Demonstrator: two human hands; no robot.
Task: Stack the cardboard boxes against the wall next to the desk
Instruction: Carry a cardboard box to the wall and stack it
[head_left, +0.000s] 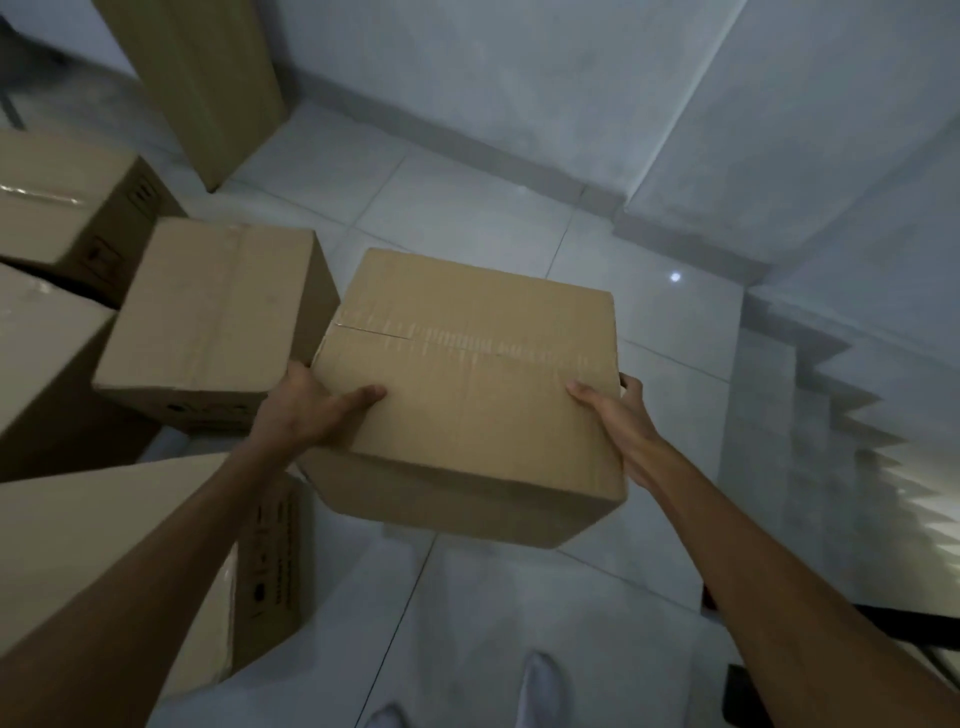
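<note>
Above tiled floor (467, 208), both hands grip taped box (467, 374).

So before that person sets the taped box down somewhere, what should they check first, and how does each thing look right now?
1. Grip on both sides: ok. The left hand and right hand clamp opposite sides of the brown taped cardboard box.
2. Box sealed: ok, tape runs across the top.
3. Box clear of the floor: ok, it is held above the pale tiled floor.
4. Free floor by the grey wall: ok, bare tiles ahead.
5. Neighbouring cardboard box on the left: close, touching cannot tell.
6. Weight: cannot tell.
</note>
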